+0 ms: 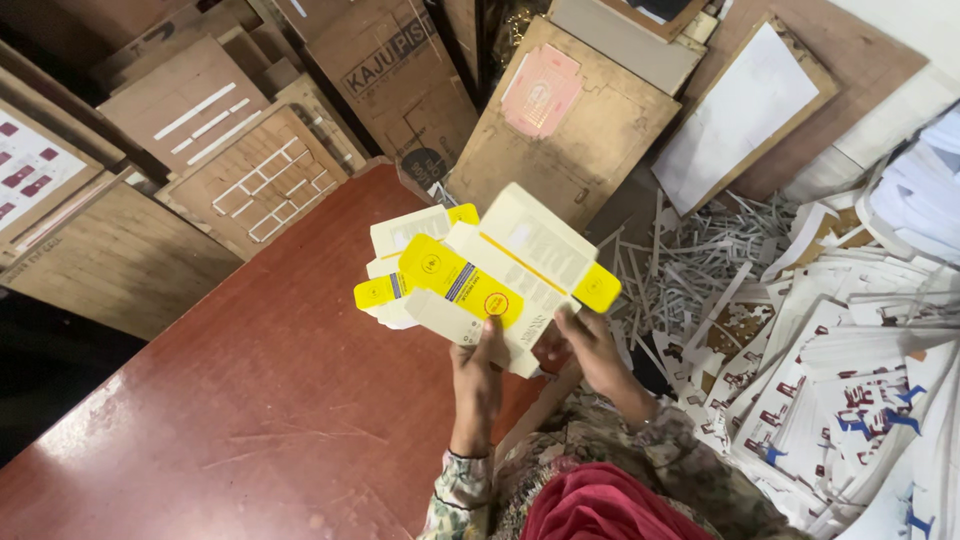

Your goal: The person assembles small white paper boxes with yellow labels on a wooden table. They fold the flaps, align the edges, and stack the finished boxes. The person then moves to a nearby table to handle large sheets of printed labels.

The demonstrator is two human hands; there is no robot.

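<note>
Both my hands hold a fan of flat, unfolded cream and yellow carton blanks (490, 270) above the edge of a reddish-brown table (250, 400). My left hand (478, 375) pinches the lower edge of the blanks with its thumb on top. My right hand (590, 350) grips the blanks from underneath at the lower right. The blanks overlap one another and have yellow flaps at the corners.
Piles of white die-cut sheets (850, 400) and paper trim strips (690, 260) lie to the right. Brown wooden die boards (250, 170) and cardboard panels (570, 120) lean beyond the table. A red cloth (600, 505) and my patterned sleeves are at the bottom.
</note>
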